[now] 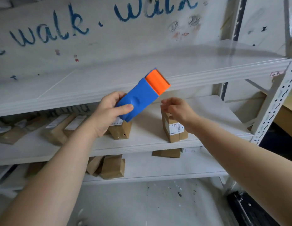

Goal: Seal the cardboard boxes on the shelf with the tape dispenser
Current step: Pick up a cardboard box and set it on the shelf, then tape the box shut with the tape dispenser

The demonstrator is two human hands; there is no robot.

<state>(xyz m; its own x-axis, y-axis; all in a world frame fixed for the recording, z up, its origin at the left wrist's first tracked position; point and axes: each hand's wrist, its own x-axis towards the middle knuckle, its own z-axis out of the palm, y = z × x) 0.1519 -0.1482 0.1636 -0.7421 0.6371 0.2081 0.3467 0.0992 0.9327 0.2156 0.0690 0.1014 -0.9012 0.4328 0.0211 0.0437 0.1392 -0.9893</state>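
Note:
My left hand (109, 111) grips a blue tape dispenser (138, 98) with an orange head, held tilted up to the right in front of the shelf. My right hand (177, 110) hovers just right of the dispenser, fingers loosely curled and blurred, above an upright cardboard box (174, 129) with a white label on the middle shelf (148, 141). I cannot tell whether it touches the box. Another small cardboard box (120, 130) stands below my left hand, partly hidden by the dispenser.
Several flat cardboard boxes (60, 128) lie on the left of the middle shelf. More boxes (109, 167) sit on the lower shelf, one (166, 153) further right. A white metal upright (272, 101) frames the right side. The wall behind carries blue writing.

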